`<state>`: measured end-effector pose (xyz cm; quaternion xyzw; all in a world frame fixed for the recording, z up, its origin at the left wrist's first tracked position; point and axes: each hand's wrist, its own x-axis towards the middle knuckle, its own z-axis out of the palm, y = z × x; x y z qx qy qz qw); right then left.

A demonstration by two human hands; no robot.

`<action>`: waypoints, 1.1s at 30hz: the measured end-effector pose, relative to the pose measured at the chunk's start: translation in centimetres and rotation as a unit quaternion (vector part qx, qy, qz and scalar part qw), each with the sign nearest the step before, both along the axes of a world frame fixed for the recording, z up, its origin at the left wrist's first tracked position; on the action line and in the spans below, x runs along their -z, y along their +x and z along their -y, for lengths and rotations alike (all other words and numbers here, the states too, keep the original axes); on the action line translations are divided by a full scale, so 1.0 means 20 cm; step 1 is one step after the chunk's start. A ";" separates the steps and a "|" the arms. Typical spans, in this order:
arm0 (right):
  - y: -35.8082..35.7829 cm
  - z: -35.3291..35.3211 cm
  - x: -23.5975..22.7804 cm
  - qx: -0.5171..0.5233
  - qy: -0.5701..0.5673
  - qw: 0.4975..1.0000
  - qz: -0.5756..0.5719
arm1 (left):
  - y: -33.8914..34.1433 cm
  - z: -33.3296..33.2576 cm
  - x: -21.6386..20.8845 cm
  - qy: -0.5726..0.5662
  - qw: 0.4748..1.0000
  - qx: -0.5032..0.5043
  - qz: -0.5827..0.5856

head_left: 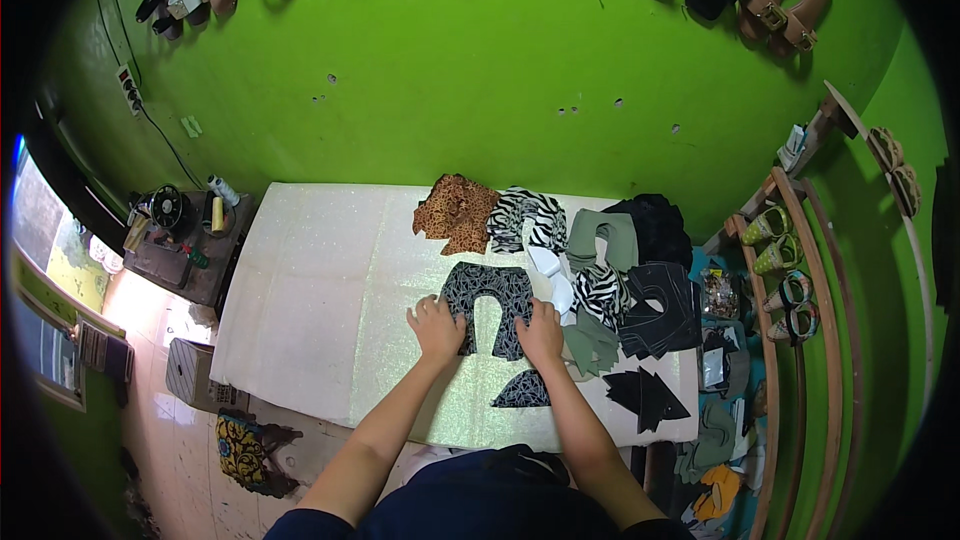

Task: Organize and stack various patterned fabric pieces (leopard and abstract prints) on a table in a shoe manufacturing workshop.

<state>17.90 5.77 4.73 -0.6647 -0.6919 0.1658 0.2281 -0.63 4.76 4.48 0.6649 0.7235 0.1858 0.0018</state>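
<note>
"u-shaped patterned piece, right at centre frame, lying on the pale tabletop, open end toward the bottom! and the fingers?"

"left hand: fingers splayed, gripping nothing, thumb side at the left leg. right hand is over the right leg; from up here i can't tell whether it's pinching or just resting."

"what could spoil it?"

"uneven pressure, i'd say: one hand pushing harder could skew or wrinkle those legs. and a sideways slip might knock the white pieces just right of it."

"give us the count!"

"one u-shape, two hands, one matching offcut below it. upper centre, one leopard-print heap. two zebra-striped heaps: one upper centre, another right of centre. one cluster of pointed black pieces, lower right!"
</note>
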 end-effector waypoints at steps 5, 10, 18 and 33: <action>-0.07 -0.06 0.09 0.055 -0.007 0.998 0.024 | -0.02 -0.08 0.03 -0.101 0.991 -0.054 0.063; -0.11 -0.07 0.11 0.082 -0.045 0.994 0.048 | -0.01 -0.10 0.06 -0.104 0.992 -0.052 0.039; -0.09 -0.08 0.10 0.134 -0.003 0.991 -0.001 | -0.01 -0.11 0.00 -0.088 0.986 -0.077 0.121; 0.02 -0.14 0.14 0.106 -0.104 0.972 -0.182 | -0.05 0.02 0.01 -0.054 0.915 0.032 0.399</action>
